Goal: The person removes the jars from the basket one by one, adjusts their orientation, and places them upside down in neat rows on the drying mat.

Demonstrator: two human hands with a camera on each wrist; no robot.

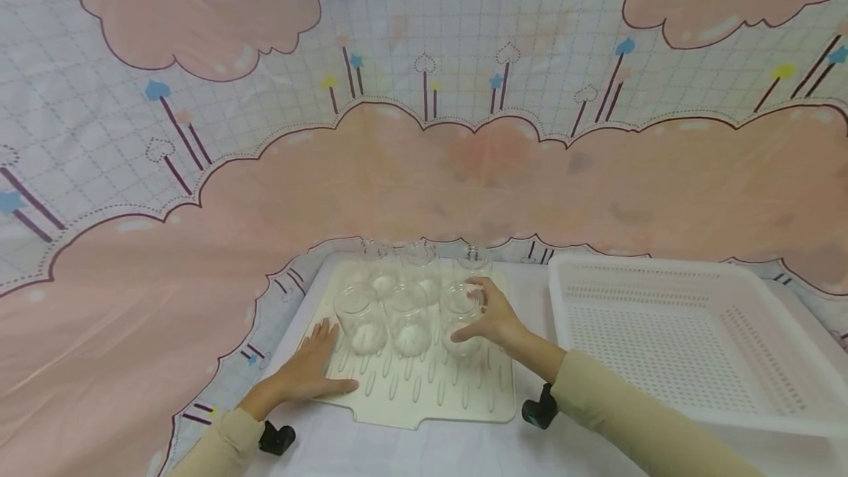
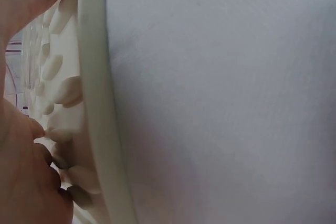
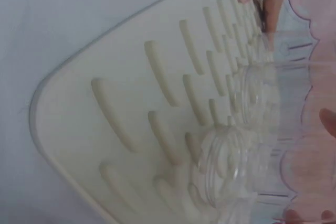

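Several clear glasses stand in two rows on a cream ridged draining mat (image 1: 397,389). My right hand (image 1: 500,319) holds the front right glass (image 1: 464,308), thumb on the near side and fingers round the far side. Two more glasses, the front middle one (image 1: 406,319) and the front left one (image 1: 361,319), are to its left. My left hand (image 1: 308,366) rests with spread fingers on the mat's left edge. In the left wrist view that hand (image 2: 26,166) lies along the ridges. The right wrist view shows only fingertips (image 3: 328,121) of my right hand.
At the right stands a white perforated plastic basket (image 1: 662,418). A white cloth (image 1: 477,451) covers the table under the mat. A patterned pink and white curtain (image 1: 424,182) hangs behind and along the left side. Back-row glasses (image 1: 472,260) stand near the mat's far edge.
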